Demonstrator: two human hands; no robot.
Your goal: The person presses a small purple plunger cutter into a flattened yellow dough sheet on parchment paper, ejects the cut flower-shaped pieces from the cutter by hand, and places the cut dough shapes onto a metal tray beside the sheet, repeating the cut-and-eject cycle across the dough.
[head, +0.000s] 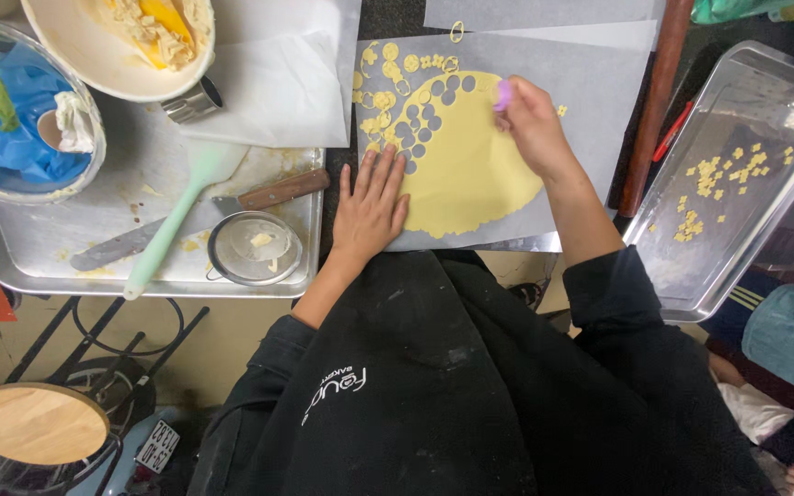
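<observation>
In the upper middle of the frame, the right hand [533, 124] is closed around a small purple cutter [503, 94] and holds it at the upper right edge of the rolled yellow dough sheet [475, 165]. The cutter is only partly visible between the fingers. The left hand [369, 207] lies flat with the fingers spread and holds nothing; its fingertips touch the lower left edge of the dough, and the palm rests on the grey parchment paper [590, 83] under the dough. The dough sheet is in the middle of the frame, a little above the centre. Its upper left part has many small round holes [420, 124], and cut-out dough pieces [388, 64] lie just beside it on the paper, toward the top.

At the right of the frame, a metal tray [682, 266] is tilted and carries small yellow dough shapes [719, 179]. A wooden rolling pin [654, 101] lies between this tray and the paper. At the left, another metal tray [39, 248] holds a light green spatula [176, 216], a knife with a wooden handle [273, 191] and a small round sieve [255, 248]. In the upper left there is a cream bowl [103, 64] with dough scraps and a glass bowl [85, 170] with blue plastic in it. A round wooden stool seat [37, 422] is in the lower left corner.
</observation>
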